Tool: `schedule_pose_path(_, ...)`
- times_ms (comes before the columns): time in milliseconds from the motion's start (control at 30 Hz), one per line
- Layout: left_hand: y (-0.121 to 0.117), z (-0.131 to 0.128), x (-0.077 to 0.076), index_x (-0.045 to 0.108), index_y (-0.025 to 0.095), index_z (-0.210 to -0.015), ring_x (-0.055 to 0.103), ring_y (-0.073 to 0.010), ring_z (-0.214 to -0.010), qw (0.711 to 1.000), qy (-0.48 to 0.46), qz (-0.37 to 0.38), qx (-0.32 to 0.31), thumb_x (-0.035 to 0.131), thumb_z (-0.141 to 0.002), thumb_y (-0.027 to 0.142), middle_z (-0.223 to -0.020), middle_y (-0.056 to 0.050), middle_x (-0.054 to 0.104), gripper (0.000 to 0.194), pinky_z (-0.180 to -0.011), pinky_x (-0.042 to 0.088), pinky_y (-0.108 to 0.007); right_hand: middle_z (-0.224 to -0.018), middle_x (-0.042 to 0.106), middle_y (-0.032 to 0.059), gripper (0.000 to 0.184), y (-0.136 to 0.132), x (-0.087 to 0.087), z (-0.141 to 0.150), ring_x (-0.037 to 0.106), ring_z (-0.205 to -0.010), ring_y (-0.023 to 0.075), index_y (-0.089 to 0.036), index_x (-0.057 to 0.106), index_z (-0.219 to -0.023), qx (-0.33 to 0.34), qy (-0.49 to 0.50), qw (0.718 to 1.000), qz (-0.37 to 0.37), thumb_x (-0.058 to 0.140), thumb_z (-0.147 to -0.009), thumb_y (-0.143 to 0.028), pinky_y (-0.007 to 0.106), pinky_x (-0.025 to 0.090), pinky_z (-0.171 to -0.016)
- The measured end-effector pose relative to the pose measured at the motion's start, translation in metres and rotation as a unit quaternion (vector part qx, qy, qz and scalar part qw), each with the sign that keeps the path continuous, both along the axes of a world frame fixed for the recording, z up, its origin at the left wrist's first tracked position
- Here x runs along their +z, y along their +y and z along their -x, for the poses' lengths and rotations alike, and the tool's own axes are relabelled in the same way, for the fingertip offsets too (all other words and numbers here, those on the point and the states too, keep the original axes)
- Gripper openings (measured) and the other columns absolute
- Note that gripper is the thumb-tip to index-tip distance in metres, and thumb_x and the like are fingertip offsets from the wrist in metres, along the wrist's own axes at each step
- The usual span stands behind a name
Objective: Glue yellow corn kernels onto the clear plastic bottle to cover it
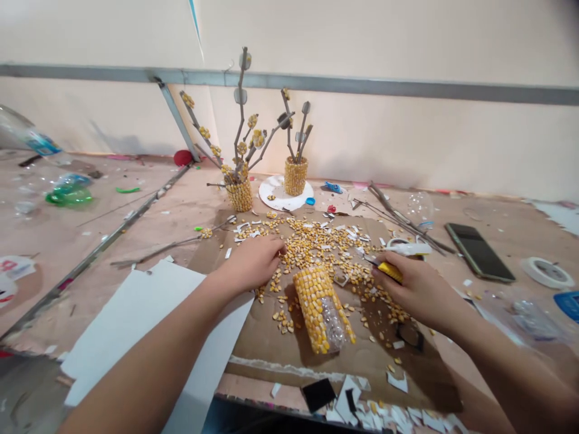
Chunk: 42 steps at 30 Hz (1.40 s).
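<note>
Between the fingers, on the near side, is one clear plastic cylinder clad in yellow kernels (312, 307). Right hand (412, 290): clamped on one yellow-handled cutter (391, 272). Left hand (256, 260): fingertips at loose yellow kernels (304, 246); grip cannot be determined.

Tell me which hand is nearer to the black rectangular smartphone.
Right. The right hand is left of the smartphone, holding a yellow-and-black tool; the left hand is farther left, by loose yellow corn kernels.

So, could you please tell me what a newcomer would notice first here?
Most likely the kernel-covered cylinder at the centre of the cardboard, with one clear patch bare of kernels. Loose kernels spread just beyond it, and farther back two kernel-covered pots holding branches stand before the pale wall.
</note>
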<state>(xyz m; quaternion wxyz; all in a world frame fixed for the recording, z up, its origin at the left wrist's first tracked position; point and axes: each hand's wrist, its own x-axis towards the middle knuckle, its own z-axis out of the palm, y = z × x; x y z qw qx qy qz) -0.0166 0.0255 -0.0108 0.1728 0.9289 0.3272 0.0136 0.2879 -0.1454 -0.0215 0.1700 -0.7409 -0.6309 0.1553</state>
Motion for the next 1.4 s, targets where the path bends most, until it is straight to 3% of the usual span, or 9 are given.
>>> schedule_pose_path(167, -0.002, -0.003, -0.005, 0.073, 0.021, -0.098, 0.07, -0.0265, -0.09, 0.999, 0.012, -0.026, -0.027, 0.06, -0.093, 0.019, -0.099, -0.009, 0.075, 0.014, -0.082, 0.052, -0.037, -0.089, 0.078, 0.0083, 0.028, -0.008, -0.005, -0.004, 0.071, -0.079, 0.0281, -0.024, 0.067, -0.099, -0.016, 0.015, 0.999, -0.049, 0.052, -0.1, -0.048, 0.037, 0.047, -0.071)
schedule_pose_path(367, -0.003, -0.012, -0.014, 0.073, 0.019, -0.105, 0.07, -0.0284, -0.097, 0.998, -0.006, -0.056, -0.011, 0.051, -0.099, 0.019, -0.103, -0.011, 0.074, 0.022, -0.087, 0.052, -0.04, -0.085, 0.078, 0.0084, 0.029, -0.007, -0.009, -0.003, 0.07, -0.073, 0.0276, -0.025, 0.067, -0.093, -0.023, -0.003, 0.997, -0.068, 0.053, -0.099, -0.05, 0.037, 0.044, -0.066)
schedule_pose_path(567, -0.002, -0.015, -0.015, 0.076, 0.022, -0.1, 0.069, -0.026, -0.098, 0.999, -0.018, -0.044, -0.023, 0.056, -0.095, 0.017, -0.102, -0.009, 0.074, 0.022, -0.092, 0.053, -0.038, -0.078, 0.075, 0.0057, 0.02, -0.004, -0.008, 0.008, 0.068, -0.072, 0.0266, -0.025, 0.066, -0.091, -0.001, 0.01, 0.997, -0.071, 0.056, -0.097, -0.042, 0.036, 0.043, -0.067)
schedule_pose_path(667, -0.002, -0.017, -0.015, 0.075, 0.021, -0.096, 0.069, -0.0262, -0.097, 0.999, -0.021, -0.034, -0.015, 0.055, -0.095, 0.018, -0.099, -0.009, 0.074, 0.02, -0.091, 0.053, -0.039, -0.076, 0.073, 0.0051, 0.017, 0.006, 0.003, 0.015, 0.066, -0.071, 0.0255, -0.025, 0.065, -0.087, 0.027, -0.021, 0.998, -0.052, 0.056, -0.095, -0.037, 0.034, 0.041, -0.064)
schedule_pose_path(833, -0.001, -0.021, -0.023, 0.069, 0.018, -0.091, 0.065, -0.0307, -0.1, 0.999, -0.038, -0.012, 0.021, 0.054, -0.096, 0.021, -0.099, -0.013, 0.071, 0.016, -0.093, 0.051, -0.046, -0.07, 0.065, 0.003, 0.026, 0.043, 0.043, 0.033, 0.056, -0.065, 0.0204, -0.024, 0.058, -0.076, 0.071, -0.043, 0.994, -0.072, 0.058, -0.097, -0.039, 0.032, 0.033, -0.06)
schedule_pose_path(1000, -0.004, -0.02, -0.021, 0.058, 0.02, -0.091, 0.063, -0.0273, -0.096, 0.992, -0.104, 0.023, 0.069, 0.049, -0.098, 0.019, -0.097, -0.01, 0.068, 0.012, -0.088, 0.051, -0.042, -0.076, 0.068, 0.004, 0.021, 0.072, 0.07, 0.055, 0.057, -0.068, 0.0199, -0.024, 0.064, -0.088, 0.091, -0.032, 0.991, -0.089, 0.061, -0.098, -0.042, 0.033, 0.034, -0.062)
schedule_pose_path(1100, -0.01, -0.019, -0.013, 0.055, 0.021, -0.096, 0.062, -0.0217, -0.084, 0.983, -0.151, 0.061, 0.089, 0.041, -0.104, 0.025, -0.093, -0.006, 0.067, 0.016, -0.075, 0.052, -0.033, -0.079, 0.069, 0.0037, 0.02, 0.072, 0.067, 0.062, 0.059, -0.071, 0.0211, -0.024, 0.064, -0.096, 0.115, -0.002, 0.987, -0.111, 0.061, -0.099, -0.043, 0.034, 0.038, -0.064)
schedule_pose_path(1233, -0.021, -0.02, -0.004, 0.056, 0.021, -0.091, 0.056, -0.0186, -0.075, 0.958, -0.228, 0.148, 0.085, 0.046, -0.104, 0.036, -0.082, -0.001, 0.062, 0.022, -0.067, 0.047, -0.029, -0.083, 0.07, 0.002, 0.003, 0.068, 0.048, 0.063, 0.061, -0.075, 0.0181, -0.022, 0.065, -0.095, 0.18, 0.081, 0.966, -0.168, 0.065, -0.095, -0.025, 0.031, 0.044, -0.068)
schedule_pose_path(1400, -0.032, -0.02, 0.005, 0.061, 0.02, -0.087, 0.049, -0.0151, -0.071, 0.908, -0.319, 0.26, 0.077, 0.061, -0.096, 0.034, -0.078, 0.001, 0.058, 0.017, -0.062, 0.039, -0.026, -0.093, 0.073, 0.0037, 0.028, 0.072, 0.023, 0.069, 0.066, -0.084, 0.0173, -0.019, 0.075, -0.106, 0.276, 0.15, 0.918, -0.244, 0.064, -0.084, -0.005, 0.029, 0.048, -0.074)
